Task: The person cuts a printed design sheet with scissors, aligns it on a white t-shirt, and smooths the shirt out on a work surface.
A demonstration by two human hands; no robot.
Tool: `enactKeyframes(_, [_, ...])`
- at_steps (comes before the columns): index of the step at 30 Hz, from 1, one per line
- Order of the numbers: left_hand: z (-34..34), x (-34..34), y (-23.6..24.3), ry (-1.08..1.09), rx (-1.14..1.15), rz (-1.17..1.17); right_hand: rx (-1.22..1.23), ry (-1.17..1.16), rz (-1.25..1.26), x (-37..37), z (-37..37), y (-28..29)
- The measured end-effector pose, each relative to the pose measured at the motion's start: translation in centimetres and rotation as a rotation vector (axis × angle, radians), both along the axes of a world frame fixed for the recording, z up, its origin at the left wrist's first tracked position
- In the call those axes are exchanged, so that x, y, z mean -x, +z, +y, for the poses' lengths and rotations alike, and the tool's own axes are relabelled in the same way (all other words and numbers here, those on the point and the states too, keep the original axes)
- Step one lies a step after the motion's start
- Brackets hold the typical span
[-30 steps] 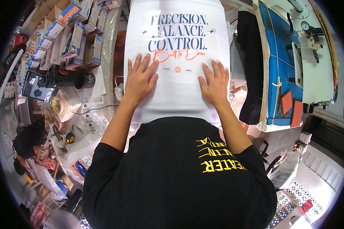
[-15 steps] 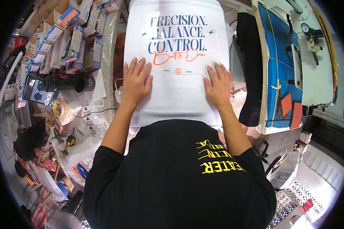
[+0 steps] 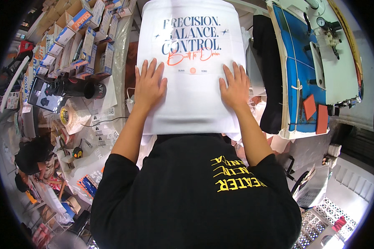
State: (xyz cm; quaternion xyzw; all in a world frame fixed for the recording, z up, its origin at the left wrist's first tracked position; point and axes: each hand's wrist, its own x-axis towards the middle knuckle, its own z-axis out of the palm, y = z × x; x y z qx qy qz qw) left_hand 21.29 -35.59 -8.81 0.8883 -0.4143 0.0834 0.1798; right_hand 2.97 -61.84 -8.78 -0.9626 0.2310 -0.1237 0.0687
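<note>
A white fabric piece, seemingly a T-shirt (image 3: 191,101), lies stretched over a flat board in front of me. Dark blue block lettering, orange script and small star shapes form a print (image 3: 192,39) on its upper part. A faint sheen around the design looks like clear film. My left hand (image 3: 150,85) rests flat on the left side of the fabric, below the print, fingers spread and pointing away from me. On the right side my right hand (image 3: 234,87) lies the same way, palm down, fingers apart. Neither hand holds anything.
To the right stands a press machine with a blue bed (image 3: 299,83), orange pads (image 3: 309,107) and a pressure gauge (image 3: 321,21). Black cloth (image 3: 266,74) hangs beside it. Cardboard boxes (image 3: 83,50), a black tumbler (image 3: 77,88) and a tape roll (image 3: 70,116) crowd the left. Another person (image 3: 35,155) sits at lower left.
The view has shifted slightly. Both hands stay flat on the white fabric, in nearly the same place beside the print. The fabric near my body looks a little smoother.
</note>
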Motion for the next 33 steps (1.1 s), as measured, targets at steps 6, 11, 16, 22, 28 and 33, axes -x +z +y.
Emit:
enactKeyframes(6, [-0.9, -2.2, -0.5, 0.022, -0.009, 0.002, -0.023, -0.019, 0.036, -1.6, -0.8, 0.1])
enactKeyframes(11, [-0.9, -2.0, -0.7, 0.045, 0.026, -0.028, -0.028, -0.056, -0.003, -1.5, -0.4, 0.1])
enactKeyframes(16, [-0.7, -1.9, -0.7, 0.050, 0.046, 0.003, -0.057, -0.073, 0.017, -1.2, -0.5, 0.0])
enactKeyframes(22, [-0.7, -1.9, -0.9, 0.053, 0.049, 0.004, -0.052, -0.072, 0.016, -1.0, -0.5, 0.1])
enactKeyframes(28, [-0.6, -1.9, -0.9, 0.062, 0.056, -0.007, -0.054, -0.075, 0.024, -1.1, -0.3, 0.3])
enactKeyframes(33, [-0.7, -1.9, -0.9, 0.066, 0.075, 0.008, -0.049, -0.075, 0.018, -1.1, -0.3, 0.4])
